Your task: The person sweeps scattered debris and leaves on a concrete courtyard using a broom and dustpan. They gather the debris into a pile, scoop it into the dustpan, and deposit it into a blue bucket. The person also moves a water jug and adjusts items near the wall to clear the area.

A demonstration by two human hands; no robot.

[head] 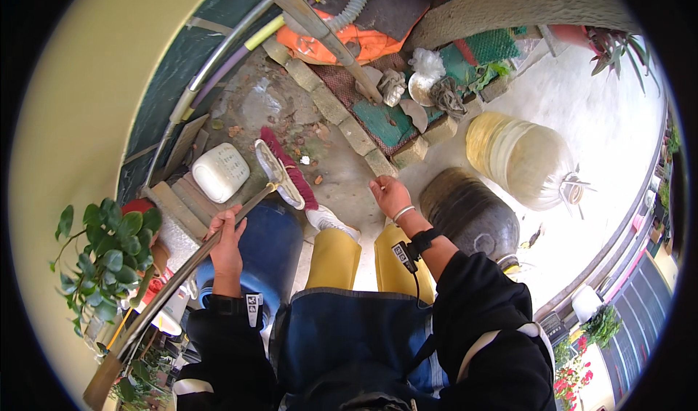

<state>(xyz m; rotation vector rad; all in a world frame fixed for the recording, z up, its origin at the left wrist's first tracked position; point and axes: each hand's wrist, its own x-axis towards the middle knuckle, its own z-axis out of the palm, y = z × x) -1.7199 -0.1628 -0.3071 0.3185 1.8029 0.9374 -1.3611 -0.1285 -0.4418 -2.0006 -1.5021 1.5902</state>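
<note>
My left hand (225,242) grips the long handle (185,272) of a broom or mop, which slants from the lower left toward the centre. Its head (283,167) carries a maroon strip along one side and a pale backing, and it rests close to my white shoe (332,220). My right hand (391,195) hovers over the concrete ground, fingers curled with the tips together. Whether something small is pinched in it cannot be made out. Just beyond it is the corner of a brick border (380,163).
A blue plastic barrel (270,247) stands by my left leg. On the right are a dark bottle (470,212) and a clear jug (523,157) with yellowish liquid. A white jerrycan (221,172), leafy plant (112,247), wooden post (327,32) and tree trunk (523,5) stand around. Litter dots the ground.
</note>
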